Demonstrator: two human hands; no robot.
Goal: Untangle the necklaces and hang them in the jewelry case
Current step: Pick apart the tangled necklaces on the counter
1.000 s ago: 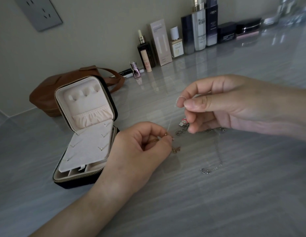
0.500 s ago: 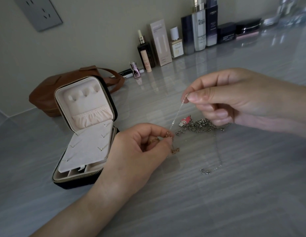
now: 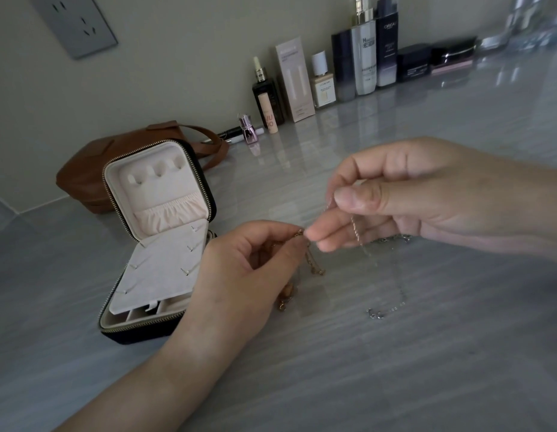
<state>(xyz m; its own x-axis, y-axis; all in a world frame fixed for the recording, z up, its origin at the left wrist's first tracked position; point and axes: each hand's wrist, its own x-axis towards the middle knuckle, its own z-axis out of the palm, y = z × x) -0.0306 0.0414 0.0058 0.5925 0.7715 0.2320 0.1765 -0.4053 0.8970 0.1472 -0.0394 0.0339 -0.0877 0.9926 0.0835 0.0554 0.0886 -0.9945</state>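
Gold chain (image 3: 316, 265) in curled left hand (image 3: 246, 272)

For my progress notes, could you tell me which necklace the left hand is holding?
The gold chunky-link necklace, pinched in the left hand and dangling below it; the thin silver necklace runs from the right hand down onto the table.

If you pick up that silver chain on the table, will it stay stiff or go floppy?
Probably floppy: the silver chain lies in a loose curve on the table. It looks thin, so likely very light. Its tiny links may snag easily.
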